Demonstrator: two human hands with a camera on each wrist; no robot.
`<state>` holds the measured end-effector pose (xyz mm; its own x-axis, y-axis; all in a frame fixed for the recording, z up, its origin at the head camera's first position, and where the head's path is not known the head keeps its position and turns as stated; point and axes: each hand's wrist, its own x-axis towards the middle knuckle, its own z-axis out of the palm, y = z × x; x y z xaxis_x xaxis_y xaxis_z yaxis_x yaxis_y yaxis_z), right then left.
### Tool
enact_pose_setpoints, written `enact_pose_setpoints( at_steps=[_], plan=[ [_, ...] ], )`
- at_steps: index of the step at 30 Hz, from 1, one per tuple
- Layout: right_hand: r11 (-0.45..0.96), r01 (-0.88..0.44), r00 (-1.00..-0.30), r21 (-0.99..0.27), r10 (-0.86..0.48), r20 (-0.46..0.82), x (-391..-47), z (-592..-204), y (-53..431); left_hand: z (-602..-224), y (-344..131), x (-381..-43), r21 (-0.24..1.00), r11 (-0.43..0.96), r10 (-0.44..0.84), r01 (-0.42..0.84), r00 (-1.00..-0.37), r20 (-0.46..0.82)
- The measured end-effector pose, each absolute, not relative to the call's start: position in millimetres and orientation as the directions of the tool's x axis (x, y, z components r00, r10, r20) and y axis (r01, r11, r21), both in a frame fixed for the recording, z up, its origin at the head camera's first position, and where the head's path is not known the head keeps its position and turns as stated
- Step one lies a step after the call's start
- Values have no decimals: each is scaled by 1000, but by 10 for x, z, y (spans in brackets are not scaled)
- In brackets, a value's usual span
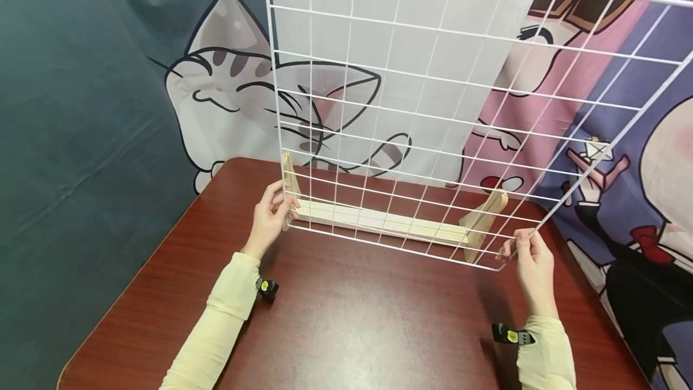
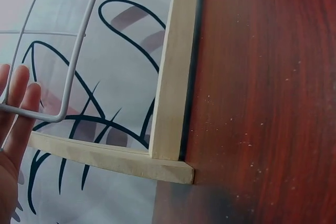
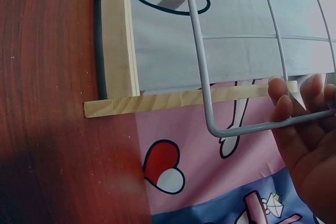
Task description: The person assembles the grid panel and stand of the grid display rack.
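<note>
Over the brown bench (image 1: pixel 346 312), left hand (image 1: pixel 269 212) and right hand (image 1: pixel 535 263) pinch the wire grid (image 1: pixel 387 69) near its lower corners — one slipping might knock the wooden stand (image 1: pixel 379 219) askew.

cartoon-print cloth (image 1: pixel 216 107) behind a glossy reddish-brown table (image 1: pixel 346 300)

Glossy reddish-brown table (image 1: pixel 346 312); pale wooden stand (image 1: pixel 373 219) upright near far edge.

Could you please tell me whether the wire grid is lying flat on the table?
No, the left hand and the right hand hold the wire grid by its sides, tilted up off the table.
</note>
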<state>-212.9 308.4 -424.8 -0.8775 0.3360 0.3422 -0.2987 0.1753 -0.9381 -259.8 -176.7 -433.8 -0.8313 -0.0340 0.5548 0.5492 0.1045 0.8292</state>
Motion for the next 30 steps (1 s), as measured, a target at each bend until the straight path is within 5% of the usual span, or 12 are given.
enact_pose_setpoints(
  at_steps=[13,30],
  plan=[
    [133,-341,-863,-931,349,365,-2206,-4112,3049,-4196,-1792,-2679,775,138,-36,617,-779,626],
    [127,-373,-854,-919,341,393,-2312,-3948,3029,-3928,-1817,-2837,790,148,-53,595,-793,607]
  ],
)
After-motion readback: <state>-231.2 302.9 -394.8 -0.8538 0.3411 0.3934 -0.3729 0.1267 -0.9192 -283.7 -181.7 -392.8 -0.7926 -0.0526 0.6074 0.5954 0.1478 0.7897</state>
